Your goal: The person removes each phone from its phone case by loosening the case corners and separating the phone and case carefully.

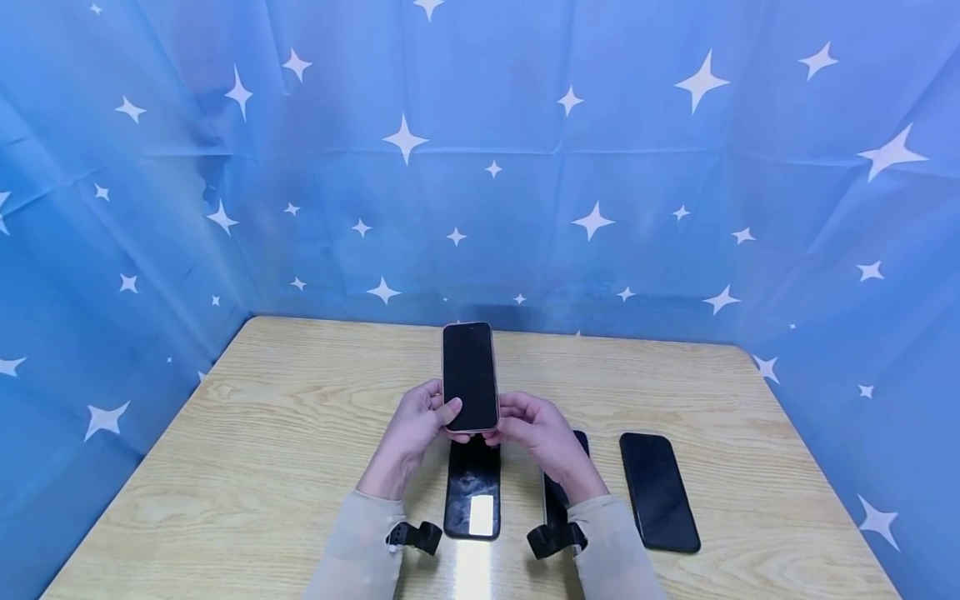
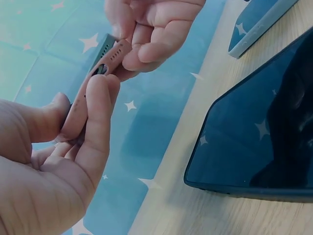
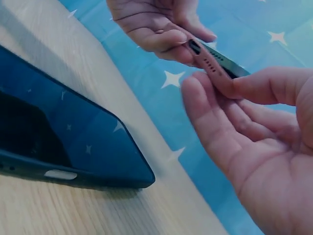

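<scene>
1. Held phone (image 1: 470, 367) with its pink case (image 3: 210, 68): you have it raised off the table (image 1: 225, 467), above the far end of the middle phone (image 1: 472, 487), which is the landmark here. Its dark screen faces you.
2. Your left hand (image 1: 416, 425), above and to the left of the middle phone, grasps the held phone firmly enough to support it: the thumb lies on the lower left of the screen, with fingers behind the case.
3. Your right hand (image 1: 540, 429), above and to the right of the middle phone, pinches the pink case at its lower right corner between thumb and fingers.
4. Both wrist views show you the bottom end, where the greenish edge of the held phone stands apart from the pink rim towards your right hand.
5. The middle phone lies flat, screen up, with a bright reflection on its near part.
6. Right of the middle phone lies a second phone (image 1: 555, 500), partly hidden from you by your right forearm; further right is a third phone (image 1: 660, 492), lying at a slant.
7. Beyond the middle phone, past the table's far edge, hangs a blue curtain (image 1: 495, 83) with white stars.
</scene>
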Motion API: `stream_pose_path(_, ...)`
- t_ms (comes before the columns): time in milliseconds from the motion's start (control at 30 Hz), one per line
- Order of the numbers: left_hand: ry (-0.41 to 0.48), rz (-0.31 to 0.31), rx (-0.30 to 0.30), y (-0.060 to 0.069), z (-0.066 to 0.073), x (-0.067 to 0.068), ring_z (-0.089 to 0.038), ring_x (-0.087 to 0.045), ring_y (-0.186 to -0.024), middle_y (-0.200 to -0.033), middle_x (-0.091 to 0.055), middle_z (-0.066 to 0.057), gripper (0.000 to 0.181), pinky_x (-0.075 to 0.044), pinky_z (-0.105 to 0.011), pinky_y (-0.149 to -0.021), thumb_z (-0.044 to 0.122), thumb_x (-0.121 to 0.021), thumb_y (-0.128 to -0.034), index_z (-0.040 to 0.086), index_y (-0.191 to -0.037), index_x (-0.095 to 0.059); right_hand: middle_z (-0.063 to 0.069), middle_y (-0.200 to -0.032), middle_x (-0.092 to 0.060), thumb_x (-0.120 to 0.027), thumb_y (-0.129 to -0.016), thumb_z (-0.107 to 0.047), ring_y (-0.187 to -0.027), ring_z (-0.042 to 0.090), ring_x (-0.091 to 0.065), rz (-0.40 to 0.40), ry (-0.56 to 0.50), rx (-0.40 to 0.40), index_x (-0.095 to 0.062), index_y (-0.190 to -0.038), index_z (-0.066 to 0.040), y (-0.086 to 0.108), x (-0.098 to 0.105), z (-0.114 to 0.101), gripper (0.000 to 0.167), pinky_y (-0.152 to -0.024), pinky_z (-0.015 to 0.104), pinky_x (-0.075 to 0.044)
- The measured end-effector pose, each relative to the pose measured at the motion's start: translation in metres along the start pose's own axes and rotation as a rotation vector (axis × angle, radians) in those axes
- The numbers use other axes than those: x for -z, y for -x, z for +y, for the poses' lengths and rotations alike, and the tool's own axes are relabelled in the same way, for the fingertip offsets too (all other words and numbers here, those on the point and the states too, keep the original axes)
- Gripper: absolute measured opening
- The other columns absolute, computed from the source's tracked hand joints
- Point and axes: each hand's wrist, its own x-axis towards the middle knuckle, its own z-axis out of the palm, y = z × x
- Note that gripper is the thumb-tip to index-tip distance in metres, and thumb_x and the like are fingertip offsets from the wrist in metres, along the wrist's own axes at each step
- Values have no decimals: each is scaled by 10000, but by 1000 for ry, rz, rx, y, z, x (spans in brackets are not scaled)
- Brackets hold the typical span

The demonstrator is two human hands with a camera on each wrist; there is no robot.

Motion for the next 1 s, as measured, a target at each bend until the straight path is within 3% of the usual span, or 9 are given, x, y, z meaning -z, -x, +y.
stream_pose_path(167,14,-1,-12,1,1,1,-174,-744,-735,-1035,-746,-188,191,-646,-282,-618,-59,-499,-1045,-148,-1208,-540,105,-1065,-630,-636,-909,96,-930,158,-635,177,79,43,-534,-1231,145,1,-5,-1,342,-817,222,-592)
stream_pose_path(267,15,0,-11,2,2,1,-175,-746,-738,-1040,-747,-182,193,-649,-288,-624,-57,-501,-1045,-144,-1212,-544,85,-984,-607,-671,-872,104,-892,166,-589,237,151,58,-567,-1115,115,1,-8,-1,264,-759,187,-542)
stream_pose_path(533,-12,18,-21,2,1,1,-195,-735,-690,-1013,-740,-217,129,-644,-291,-594,-75,-518,-1030,-141,-1138,-545,56,-837,-605,-679,-889,93,-744,166,-556,241,382,-12,-643,-988,13,1,-12,-8,132,-620,222,-502)
stream_pose_path(767,-136,36,-53,4,1,-6,-223,-730,-708,-1036,-728,-280,117,-655,-332,-595,-91,-550,-1007,-126,-1117,-571,-13,-761,-547,-630,-850,98,-696,138,-515,232,779,-9,-600,-807,-94,2,-21,-21,199,-590,235,-427)
stream_pose_path(833,-170,49,-66,5,1,-9,-238,-731,-722,-1024,-729,-278,107,-659,-357,-597,-96,-558,-1001,-124,-1103,-576,-7,-757,-520,-603,-842,82,-685,145,-494,219,789,-16,-579,-792,-92,4,-22,-24,183,-583,245,-399)
stream_pose_path(1000,-217,63,-59,6,2,-11,-291,-746,-766,-1008,-733,-259,86,-667,-390,-622,-81,-572,-1006,-102,-1088,-589,-2,-748,-531,-670,-940,-67,-666,155,-494,238,644,-72,-629,-872,-69,6,-21,-24,79,-572,254,-396)
